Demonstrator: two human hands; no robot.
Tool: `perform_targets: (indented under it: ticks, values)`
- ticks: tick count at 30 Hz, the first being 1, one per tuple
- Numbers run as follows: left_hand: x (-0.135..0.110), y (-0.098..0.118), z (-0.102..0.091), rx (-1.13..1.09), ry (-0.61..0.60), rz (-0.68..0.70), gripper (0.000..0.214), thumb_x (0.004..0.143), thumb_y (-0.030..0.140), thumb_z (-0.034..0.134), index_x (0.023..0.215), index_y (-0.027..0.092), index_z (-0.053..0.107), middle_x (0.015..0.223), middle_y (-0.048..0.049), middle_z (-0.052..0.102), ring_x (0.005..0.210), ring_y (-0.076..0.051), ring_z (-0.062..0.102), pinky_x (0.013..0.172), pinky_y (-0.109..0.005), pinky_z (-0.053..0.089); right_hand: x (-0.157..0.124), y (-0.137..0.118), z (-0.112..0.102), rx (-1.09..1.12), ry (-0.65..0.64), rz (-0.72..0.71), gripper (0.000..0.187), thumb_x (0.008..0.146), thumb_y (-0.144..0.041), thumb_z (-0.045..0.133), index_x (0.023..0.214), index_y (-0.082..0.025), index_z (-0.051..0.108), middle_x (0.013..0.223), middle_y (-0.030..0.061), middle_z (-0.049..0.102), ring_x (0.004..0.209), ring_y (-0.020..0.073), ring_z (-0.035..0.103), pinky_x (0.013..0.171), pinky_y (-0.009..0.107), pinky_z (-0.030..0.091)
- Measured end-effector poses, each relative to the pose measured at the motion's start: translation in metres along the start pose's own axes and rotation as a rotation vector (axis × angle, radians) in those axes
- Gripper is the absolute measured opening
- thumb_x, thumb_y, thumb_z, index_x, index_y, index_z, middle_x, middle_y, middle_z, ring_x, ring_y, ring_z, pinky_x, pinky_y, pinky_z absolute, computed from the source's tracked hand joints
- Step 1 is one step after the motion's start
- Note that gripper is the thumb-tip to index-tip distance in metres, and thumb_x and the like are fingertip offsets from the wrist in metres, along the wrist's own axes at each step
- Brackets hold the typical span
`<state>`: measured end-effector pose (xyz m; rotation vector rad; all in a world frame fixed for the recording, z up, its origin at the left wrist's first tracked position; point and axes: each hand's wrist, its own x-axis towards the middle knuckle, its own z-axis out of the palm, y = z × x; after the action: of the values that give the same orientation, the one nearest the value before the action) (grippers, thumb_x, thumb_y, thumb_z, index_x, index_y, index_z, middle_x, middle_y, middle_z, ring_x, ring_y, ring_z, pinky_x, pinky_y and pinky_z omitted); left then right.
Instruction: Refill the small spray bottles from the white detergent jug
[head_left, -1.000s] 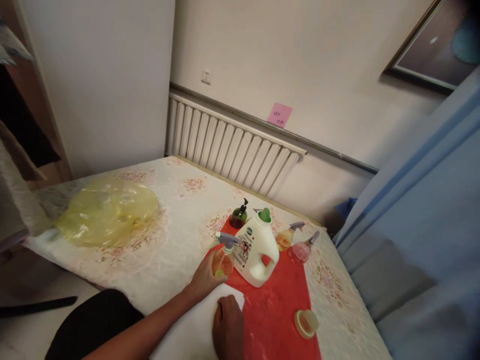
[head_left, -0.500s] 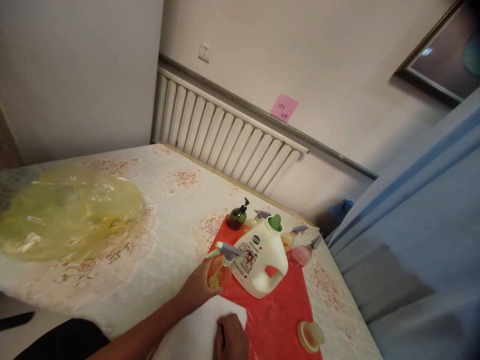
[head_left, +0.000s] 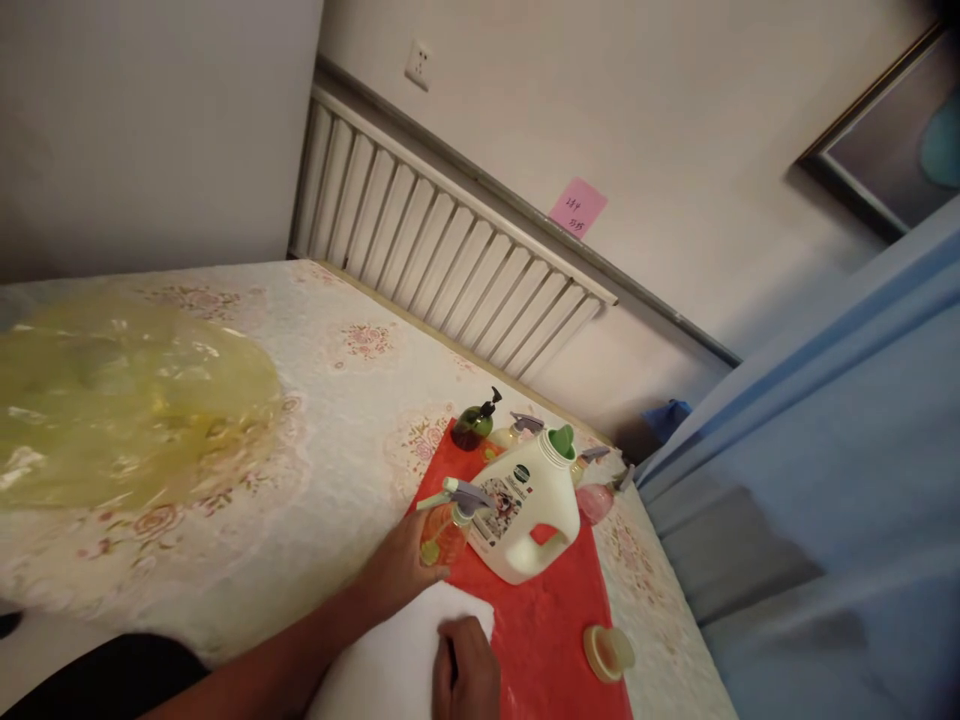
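Note:
At the red mat's left edge, my left hand (head_left: 401,570) is wrapped around a clear spray bottle (head_left: 448,533) with a grey and pale green trigger head. The bottle looks upright. Just right of it stands a large cream-coloured jug (head_left: 529,515) with a printed label, a side handle and a green piece in its mouth. My right hand (head_left: 469,665) is curled closed against a white cloth or paper sheet (head_left: 397,655) that spreads beneath my left forearm. What its fingers hold, if anything, is hidden.
A red mat (head_left: 551,620) lies on the floral tablecloth (head_left: 345,450). Behind the jug are a green pump bottle (head_left: 472,427) and several spray bottles, including a pink one (head_left: 596,502). A cream cap (head_left: 609,653) sits front right. At left lies a yellowish plastic bag (head_left: 135,400); a blue curtain (head_left: 817,480) hangs right.
The view has shifted slightly. My left hand keeps its grip on the spray bottle beside the jug, and my right hand stays curled at the white cloth or sheet.

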<state>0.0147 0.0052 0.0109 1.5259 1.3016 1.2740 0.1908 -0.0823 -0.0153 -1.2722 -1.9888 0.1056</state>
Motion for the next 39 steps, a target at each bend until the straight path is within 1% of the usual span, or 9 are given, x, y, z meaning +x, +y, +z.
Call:
perform_targets:
  ticks: [6,11,14,16,19,26,31,35,39]
  values:
    - [0.002,0.008,-0.006,-0.043,-0.024,0.042,0.086,0.056,0.013,0.079,0.137,0.022,0.051,0.139,-0.0096,0.058,0.132,-0.030,0.050,0.114,-0.042,0.037,0.018,-0.010,-0.029,0.139,-0.165,0.109,0.023,0.089,-0.015,0.048,0.096,-0.024,0.069,0.084,0.0021,0.071,0.075,0.0175,0.068,0.067,0.025,0.054]
    - [0.002,0.007,-0.004,-0.047,-0.031,0.046,0.081,0.056,0.016,0.081,0.132,0.025,0.057,0.129,-0.0073,0.065,0.122,-0.032,0.058,0.109,-0.045,0.041,0.059,-0.012,-0.046,0.171,0.061,0.333,0.013,0.085,-0.026,0.059,0.085,-0.021,0.071,0.073,0.0013,0.070,0.063,0.0172,0.064,0.059,0.025,0.051]
    - [0.002,0.006,-0.003,-0.036,-0.037,0.053,0.074,0.059,0.017,0.079,0.130,0.026,0.058,0.127,-0.0067,0.066,0.120,-0.031,0.059,0.108,-0.044,0.042,0.092,-0.017,-0.040,0.259,0.168,0.414,0.020,0.074,-0.030,0.071,0.091,-0.018,0.071,0.076,0.0026,0.072,0.066,0.0184,0.065,0.062,0.027,0.053]
    - [0.002,0.006,-0.002,-0.039,-0.034,0.053,0.067,0.061,0.020,0.078,0.125,0.025,0.061,0.123,-0.0069,0.067,0.117,-0.031,0.060,0.106,-0.044,0.044,0.112,-0.019,-0.030,0.318,0.166,0.432,0.029,0.069,-0.032,0.074,0.095,-0.018,0.071,0.084,0.0037,0.075,0.072,0.0189,0.068,0.065,0.027,0.054]
    - [0.002,0.008,-0.001,-0.062,-0.023,0.050,0.058,0.062,0.025,0.079,0.119,0.023,0.065,0.116,-0.0072,0.069,0.113,-0.032,0.062,0.103,-0.044,0.046,0.132,-0.020,-0.011,0.322,0.215,0.458,0.029,0.066,-0.037,0.075,0.087,-0.018,0.071,0.076,0.0016,0.074,0.065,0.0175,0.066,0.061,0.026,0.053]
    - [0.002,0.008,-0.002,-0.045,-0.062,0.075,0.049,0.068,0.028,0.076,0.115,0.020,0.066,0.109,-0.0087,0.069,0.109,-0.032,0.063,0.099,-0.042,0.048,0.143,-0.017,0.000,0.317,0.235,0.488,0.037,0.065,-0.038,0.077,0.093,-0.015,0.069,0.084,0.0070,0.072,0.076,0.0209,0.064,0.070,0.031,0.051]
    - [0.004,0.007,-0.003,-0.062,-0.076,0.073,0.048,0.068,0.026,0.075,0.115,0.021,0.066,0.109,-0.0073,0.070,0.107,-0.031,0.064,0.097,-0.042,0.049,0.143,-0.023,-0.010,0.418,0.135,0.447,0.023,0.073,-0.037,0.070,0.084,-0.016,0.068,0.077,0.0039,0.071,0.072,0.0190,0.063,0.068,0.029,0.050]
    - [0.006,0.006,-0.004,-0.091,-0.109,0.089,0.049,0.069,0.025,0.074,0.117,0.021,0.066,0.108,-0.0069,0.071,0.105,-0.030,0.065,0.096,-0.041,0.051,0.144,-0.030,-0.013,0.538,0.063,0.393,0.028,0.081,-0.036,0.060,0.098,-0.015,0.067,0.093,0.0064,0.074,0.086,0.0200,0.067,0.077,0.030,0.052]
    - [0.007,0.006,-0.003,-0.100,-0.089,0.125,0.054,0.069,0.021,0.075,0.121,0.022,0.064,0.115,-0.0076,0.070,0.112,-0.032,0.062,0.101,-0.043,0.049,0.147,-0.031,-0.012,0.549,0.089,0.449,0.034,0.069,-0.034,0.075,0.097,-0.016,0.066,0.092,0.0052,0.073,0.085,0.0209,0.066,0.077,0.030,0.051]
